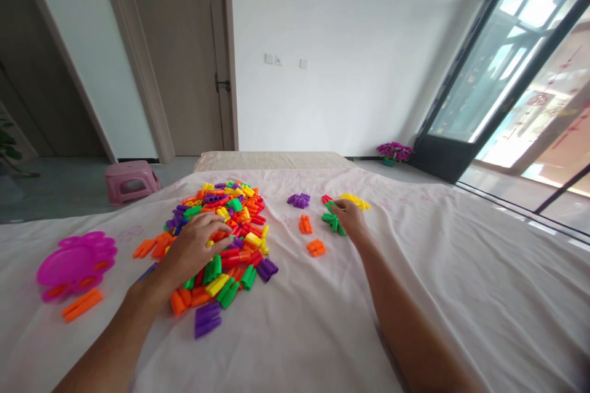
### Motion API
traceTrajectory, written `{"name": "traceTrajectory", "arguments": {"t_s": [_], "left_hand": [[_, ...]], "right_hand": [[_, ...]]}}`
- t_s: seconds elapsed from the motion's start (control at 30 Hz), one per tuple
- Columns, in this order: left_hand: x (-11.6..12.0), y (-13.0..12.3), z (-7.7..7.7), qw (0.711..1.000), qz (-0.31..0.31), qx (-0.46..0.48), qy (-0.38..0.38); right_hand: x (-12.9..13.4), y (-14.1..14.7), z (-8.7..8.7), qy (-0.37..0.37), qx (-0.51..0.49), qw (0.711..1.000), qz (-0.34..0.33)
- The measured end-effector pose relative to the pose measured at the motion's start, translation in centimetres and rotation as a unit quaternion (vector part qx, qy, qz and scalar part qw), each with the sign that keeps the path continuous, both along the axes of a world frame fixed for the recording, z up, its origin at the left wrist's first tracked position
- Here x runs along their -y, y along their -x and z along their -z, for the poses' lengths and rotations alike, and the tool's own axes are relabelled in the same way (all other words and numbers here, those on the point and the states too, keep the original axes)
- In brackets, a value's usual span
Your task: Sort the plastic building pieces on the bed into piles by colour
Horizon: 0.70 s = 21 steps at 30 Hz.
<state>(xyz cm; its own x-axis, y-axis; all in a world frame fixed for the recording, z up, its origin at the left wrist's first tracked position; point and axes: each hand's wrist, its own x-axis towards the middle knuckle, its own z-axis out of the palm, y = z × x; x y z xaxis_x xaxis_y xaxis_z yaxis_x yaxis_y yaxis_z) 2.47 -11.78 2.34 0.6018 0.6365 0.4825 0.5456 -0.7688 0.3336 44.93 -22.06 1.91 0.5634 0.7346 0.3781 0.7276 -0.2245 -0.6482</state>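
Note:
My left hand (199, 244) rests over a big pile of plastic toy building pieces (239, 215) in orange, red, yellow, green and purple. Its fingers are stretched out and apart, partly hiding the pieces beneath. To the right, my right hand (349, 216) pinches a green building piece (330, 204) between thumb and fingertips. Just under that hand lies a small green group (332, 222). Close by are a red piece (326, 199), a yellow group (356, 201) and a purple group (298, 200). Two orange clusters (316, 248) lie nearer to me.
On the left of the cloth-covered table (350, 331) lies a magenta plastic tray (69, 264), with an orange piece (82, 305) beside it. A purple piece (207, 319) lies in front of the pile. Beyond the table stand a pink stool (132, 181) and a flower pot (389, 161).

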Motion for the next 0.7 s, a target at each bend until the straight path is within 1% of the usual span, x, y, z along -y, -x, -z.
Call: {"name": "traceTrajectory", "arguments": {"t_s": [0.07, 0.17, 0.27, 0.33, 0.37, 0.43, 0.5, 0.53, 0.6, 0.67, 0.7], "left_hand": [[-0.3, 0.8, -0.6, 1.000, -0.005, 0.000, 0.014], [-0.5, 1.8, -1.1, 0.999, -0.002, -0.021, 0.032], [-0.2, 1.8, -1.4, 0.998, 0.010, -0.048, 0.044], [0.3, 1.4, -1.4, 0.997, 0.016, -0.066, 0.036], [0.5, 1.0, -1.4, 0.997, 0.018, -0.075, 0.027], [1.1, 0.4, -1.2, 0.995, 0.018, -0.094, 0.004], [1.6, -0.2, -0.9, 0.994, 0.009, -0.112, -0.013], [1.8, -0.4, -0.7, 0.993, 0.004, -0.120, -0.016], [2.0, -0.8, -0.3, 0.992, 0.000, -0.125, -0.009], [2.2, -1.1, -0.1, 0.994, 0.007, -0.113, 0.001], [2.2, -1.2, 0.0, 0.995, 0.011, -0.102, 0.003]], "right_hand": [[0.8, -2.9, 0.7, 0.036, 0.009, 0.998, 0.049], [1.7, -5.9, 2.1, 0.084, 0.022, 0.993, 0.080], [2.4, -7.1, 2.9, 0.129, 0.024, 0.986, 0.099], [2.7, -7.1, 2.8, 0.160, 0.032, 0.982, 0.096], [2.8, -6.9, 2.6, 0.168, 0.039, 0.980, 0.097], [2.7, -6.1, 2.1, 0.161, 0.059, 0.979, 0.110], [2.3, -4.7, 1.4, 0.131, 0.078, 0.981, 0.117], [2.0, -3.8, 1.1, 0.111, 0.084, 0.985, 0.105], [1.2, -1.2, 0.5, 0.070, 0.083, 0.993, 0.048], [0.6, 2.2, 0.2, 0.030, 0.060, 0.997, -0.047], [0.4, 4.2, 0.0, 0.016, 0.039, 0.994, -0.101]]}}
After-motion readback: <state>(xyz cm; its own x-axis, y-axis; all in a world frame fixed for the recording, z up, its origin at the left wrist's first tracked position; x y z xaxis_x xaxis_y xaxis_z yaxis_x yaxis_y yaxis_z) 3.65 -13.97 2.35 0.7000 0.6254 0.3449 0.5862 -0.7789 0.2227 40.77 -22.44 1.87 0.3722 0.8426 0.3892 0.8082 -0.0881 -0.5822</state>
